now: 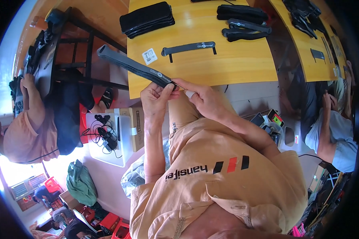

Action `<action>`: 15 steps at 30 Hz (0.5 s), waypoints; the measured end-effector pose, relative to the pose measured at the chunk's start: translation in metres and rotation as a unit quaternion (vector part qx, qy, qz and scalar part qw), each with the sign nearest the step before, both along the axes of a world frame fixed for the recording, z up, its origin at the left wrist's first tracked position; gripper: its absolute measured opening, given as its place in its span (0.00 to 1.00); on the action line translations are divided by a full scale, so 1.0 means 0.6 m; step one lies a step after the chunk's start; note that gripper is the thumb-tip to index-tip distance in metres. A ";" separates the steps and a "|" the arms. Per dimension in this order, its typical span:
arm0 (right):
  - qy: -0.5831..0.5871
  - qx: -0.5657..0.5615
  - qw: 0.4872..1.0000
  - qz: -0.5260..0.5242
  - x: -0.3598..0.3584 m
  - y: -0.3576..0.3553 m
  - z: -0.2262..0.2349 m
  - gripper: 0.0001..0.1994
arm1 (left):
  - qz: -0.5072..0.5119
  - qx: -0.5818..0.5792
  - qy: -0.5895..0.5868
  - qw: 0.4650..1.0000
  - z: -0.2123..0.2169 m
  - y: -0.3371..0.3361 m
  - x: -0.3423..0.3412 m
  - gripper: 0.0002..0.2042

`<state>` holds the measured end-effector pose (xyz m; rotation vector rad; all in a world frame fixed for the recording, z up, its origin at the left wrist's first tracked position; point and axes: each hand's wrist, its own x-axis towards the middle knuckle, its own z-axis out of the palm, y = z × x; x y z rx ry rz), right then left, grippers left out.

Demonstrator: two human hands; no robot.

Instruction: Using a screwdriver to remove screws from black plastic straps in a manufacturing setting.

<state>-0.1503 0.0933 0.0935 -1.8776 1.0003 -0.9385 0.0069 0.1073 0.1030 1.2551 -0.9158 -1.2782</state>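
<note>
A long black padded strap with a small oval label slants from upper left down to my hands at the near edge of the yellow wooden table. My left hand pinches the strap's near end from below. My right hand, with white tape on one fingertip, grips the same end from the right. A similar black strap lies flat on the table beside a white tag. My orange shirt fills the lower part of the picture.
Folded black pieces and a pile of black straps lie farther back. A second table stands right. One person in orange sits left, another in light blue right. A white box of cables and phones lie below.
</note>
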 end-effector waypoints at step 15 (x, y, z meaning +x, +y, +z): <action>-0.232 0.374 0.888 0.132 -0.028 -0.020 0.011 0.24 | -0.041 0.021 0.019 0.999 -0.002 -0.002 0.015 0.09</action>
